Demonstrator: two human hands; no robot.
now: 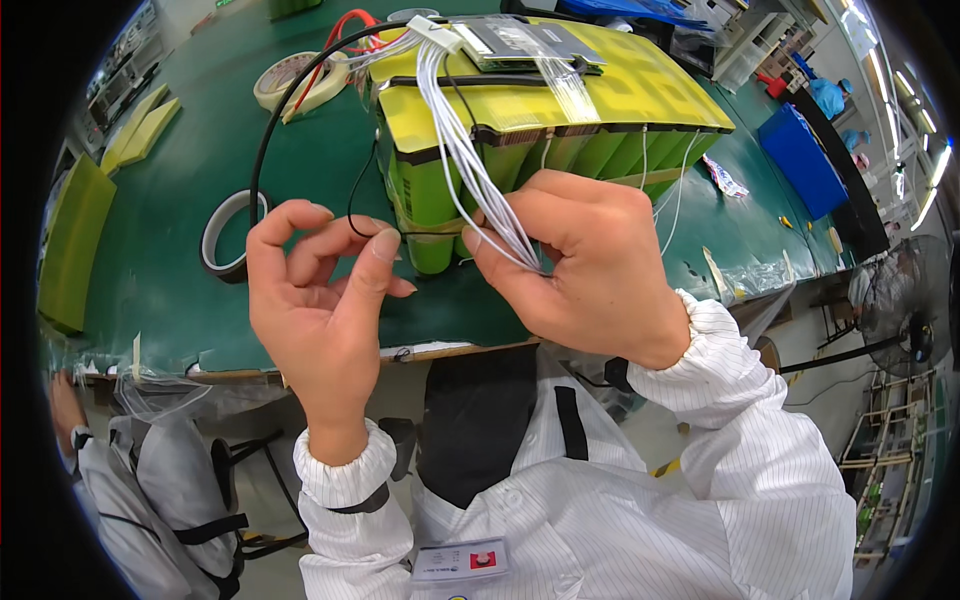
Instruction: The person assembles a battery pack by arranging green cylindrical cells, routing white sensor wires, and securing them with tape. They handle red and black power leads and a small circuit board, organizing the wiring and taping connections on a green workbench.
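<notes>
A green battery pack with a yellow top sheet stands before me on the green table. From a circuit board on its top, a bundle of white wires hangs down the front. My right hand is closed round this bundle, which passes between thumb and forefinger. A thin black wire crosses the pack's lower left corner. The thumb and a finger of my left hand pinch it; its other end runs to my right fingertips, where their hold on it is hidden.
Tape rolls lie left of the pack, a dark-rimmed one and a cream one. Yellow-green blocks line the left edge. A thick black cable arches beside my left hand. A blue bin and a fan are at right.
</notes>
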